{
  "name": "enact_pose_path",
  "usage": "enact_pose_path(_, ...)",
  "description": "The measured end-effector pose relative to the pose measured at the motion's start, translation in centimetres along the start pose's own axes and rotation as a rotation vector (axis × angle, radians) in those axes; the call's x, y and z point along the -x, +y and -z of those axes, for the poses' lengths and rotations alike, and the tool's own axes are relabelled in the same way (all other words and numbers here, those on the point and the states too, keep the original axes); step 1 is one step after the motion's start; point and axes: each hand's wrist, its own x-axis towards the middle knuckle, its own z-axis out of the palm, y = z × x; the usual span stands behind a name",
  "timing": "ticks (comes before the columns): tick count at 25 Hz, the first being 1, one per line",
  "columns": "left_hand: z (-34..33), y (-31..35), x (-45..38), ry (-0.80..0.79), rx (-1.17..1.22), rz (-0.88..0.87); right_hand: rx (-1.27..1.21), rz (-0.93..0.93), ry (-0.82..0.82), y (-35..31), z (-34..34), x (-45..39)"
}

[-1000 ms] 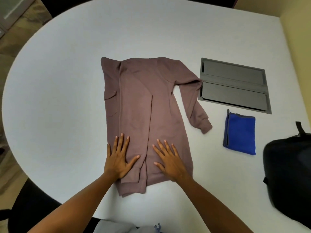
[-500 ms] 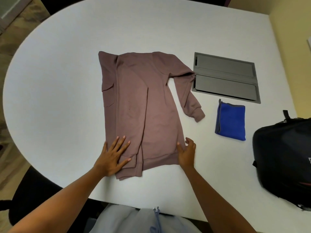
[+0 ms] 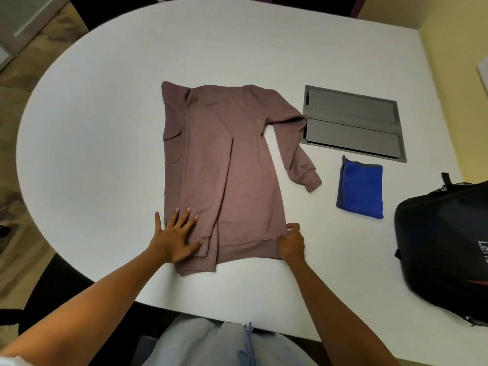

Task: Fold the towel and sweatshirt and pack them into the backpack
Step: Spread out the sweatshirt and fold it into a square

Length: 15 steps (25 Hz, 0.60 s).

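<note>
On the sweatshirt (image 3: 221, 165), left hand (image 3: 173, 237) lies flat; right hand (image 3: 290, 243) pinches its hem.

A white oval table (image 3: 105, 107) over brownish, perhaps tiled floor (image 3: 15, 83), yellow wall (image 3: 449, 48).

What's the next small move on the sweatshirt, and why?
Probably fold the right side in. The left hand lies flat on the sweatshirt, whose left side is already folded over. The right hand pinches the hem's right corner, and the right sleeve lies spread towards the blue towel.
</note>
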Motion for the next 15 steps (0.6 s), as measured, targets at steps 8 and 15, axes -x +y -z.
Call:
enact_pose_path(8,6.6,12.2,-2.8,0.064,0.816,0.012,-0.196,0.126,-0.118,-4.2,-0.1,1.4)
enact_pose_path(15,8.1,16.1,-6.4,0.110,1.079,0.241,-0.119,0.471,-0.491,-4.9,0.9,-0.8)
